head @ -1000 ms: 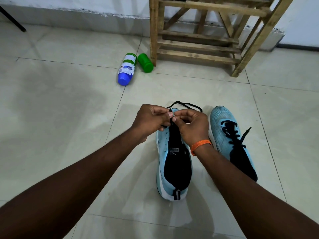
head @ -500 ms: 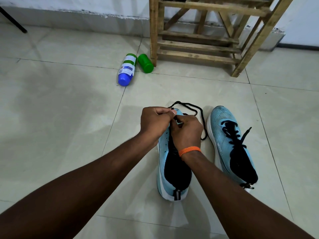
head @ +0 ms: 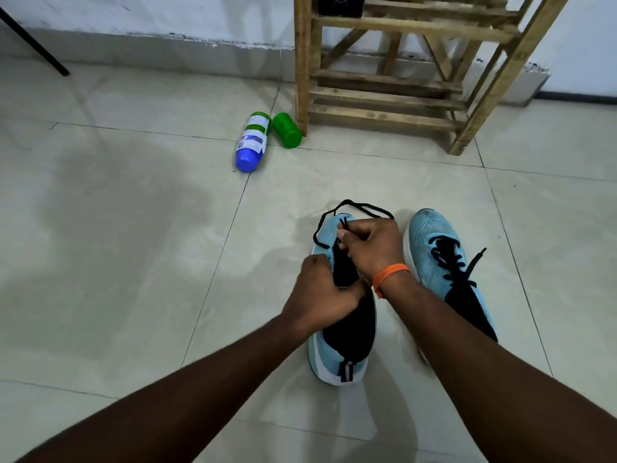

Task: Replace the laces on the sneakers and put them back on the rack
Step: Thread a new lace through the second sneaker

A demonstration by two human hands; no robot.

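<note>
Pale floor tiles run up to a white wall. Your right hand has its fingers curled tight, pinching the black lace over the front of the near sneaker. The slack of the lace loops around the toe. Your left hand curls around that sneaker's upper beside the black tongue and grips it. An orange wristband sits on your right wrist. Just to the right stands the second sneaker, laced in black, toe pointing away from you. Farther off, the wooden rack stands against the wall. By its left leg a blue-capped bottle lies on its side, with a green cup tipped over beside it. You cannot tell what either one holds.
</note>
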